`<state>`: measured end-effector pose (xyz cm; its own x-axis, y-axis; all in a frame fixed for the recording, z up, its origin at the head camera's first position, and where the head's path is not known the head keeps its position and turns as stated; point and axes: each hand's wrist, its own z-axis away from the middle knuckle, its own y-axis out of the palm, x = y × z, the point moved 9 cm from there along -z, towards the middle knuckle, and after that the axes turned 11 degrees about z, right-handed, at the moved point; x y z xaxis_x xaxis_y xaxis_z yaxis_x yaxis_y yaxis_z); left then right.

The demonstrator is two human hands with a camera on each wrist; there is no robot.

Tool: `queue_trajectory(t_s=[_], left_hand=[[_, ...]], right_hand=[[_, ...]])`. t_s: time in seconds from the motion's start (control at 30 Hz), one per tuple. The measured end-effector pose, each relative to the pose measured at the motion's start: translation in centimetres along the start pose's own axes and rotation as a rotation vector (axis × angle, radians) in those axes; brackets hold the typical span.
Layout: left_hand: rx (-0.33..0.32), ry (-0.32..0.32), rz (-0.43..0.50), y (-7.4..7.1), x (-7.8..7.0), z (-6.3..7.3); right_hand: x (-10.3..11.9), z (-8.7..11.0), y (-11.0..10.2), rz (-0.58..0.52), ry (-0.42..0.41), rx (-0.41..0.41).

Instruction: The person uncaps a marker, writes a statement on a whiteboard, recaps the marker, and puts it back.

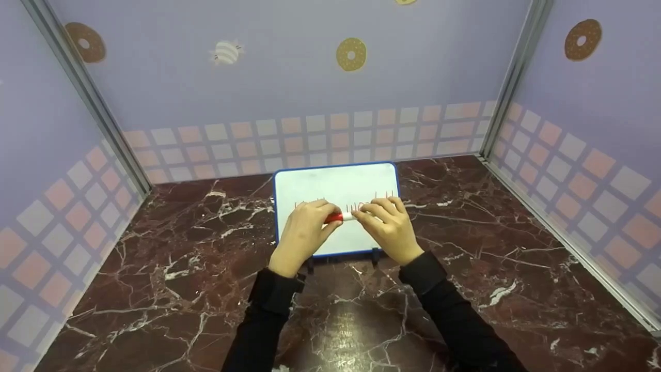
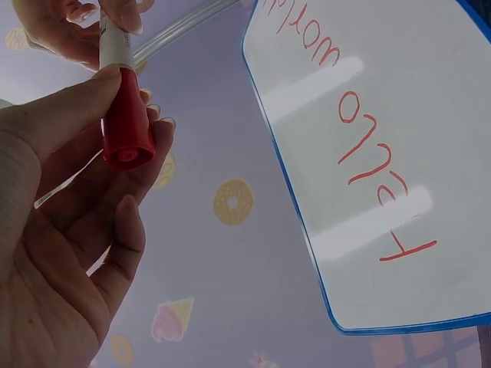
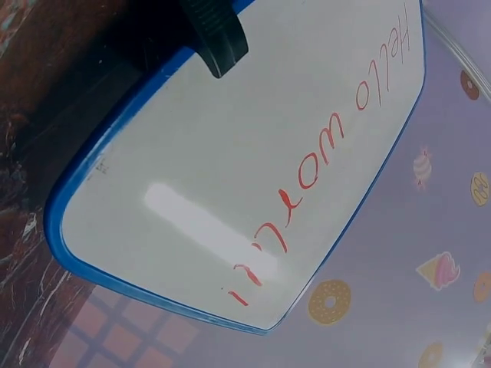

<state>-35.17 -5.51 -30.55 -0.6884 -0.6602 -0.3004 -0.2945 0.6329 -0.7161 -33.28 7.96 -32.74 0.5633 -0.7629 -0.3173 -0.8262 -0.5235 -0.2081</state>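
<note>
A marker with a white barrel and a red cap is held level between both hands, in front of a whiteboard. My left hand pinches the red cap between thumb and fingers. The fingertips of my right hand grip the white barrel; this hand shows only in part in the left wrist view. Red handwriting runs across the board, with "Hello" readable at its start. In the head view the hands cover part of the writing.
The blue-framed board leans back on a black stand on a dark red marbled table. Purple panels with doughnut pictures and pink and white squares enclose the table at the back and sides. Metal posts stand at the corners.
</note>
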Motion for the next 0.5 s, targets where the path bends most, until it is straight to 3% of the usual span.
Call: queue_trajectory(t_s=[0.23, 0.37, 0.5], left_hand=[[-0.074, -0.010, -0.067, -1.9, 0.9, -0.3], [-0.139, -0.095, -0.144, -3.5, 3.0, -0.1], [-0.206, -0.195, -0.200, -5.1, 6.0, 0.7]], right_hand=[[-2.6, 0.0, -0.6, -0.036, 0.139, 0.000], [-5.1, 0.4, -1.1, -0.040, 0.264, 0.003], [-7.8, 1.2, -1.5, -0.013, 0.392, 0.027]])
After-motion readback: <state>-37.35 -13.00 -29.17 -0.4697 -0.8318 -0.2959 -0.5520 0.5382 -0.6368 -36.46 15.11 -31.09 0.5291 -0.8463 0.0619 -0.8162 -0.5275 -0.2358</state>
